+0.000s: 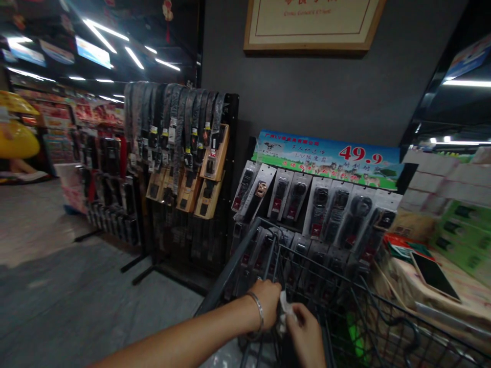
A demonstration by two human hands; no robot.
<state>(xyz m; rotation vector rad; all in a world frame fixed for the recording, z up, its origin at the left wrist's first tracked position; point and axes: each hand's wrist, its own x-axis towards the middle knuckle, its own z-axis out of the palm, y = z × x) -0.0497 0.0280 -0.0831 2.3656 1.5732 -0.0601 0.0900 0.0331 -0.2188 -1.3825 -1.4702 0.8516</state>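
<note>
My left hand (270, 301), with a silver bangle at the wrist, is closed over the wire basket of a shopping cart (245, 250). Its fingertips are hidden, so what they grip cannot be made out. Close by on the right, my right hand (307, 332) pinches a small crumpled white piece, like tissue or thin plastic (284, 305). This white piece lies between the two hands and touches the right fingers. Beyond the cart's front, packaged belts (318, 209) hang in rows on a display rack, under a blue and green sign (326, 158) reading 49.9.
Left of the cart, a black rack holds more wrapped belts (176, 117) and wooden display blocks (209, 197). A phone-like dark slab (435, 276) lies on stacked packages at right, near green boxes (464, 230). Grey floor (49, 306) stretches left; a framed plaque (314, 25) hangs above.
</note>
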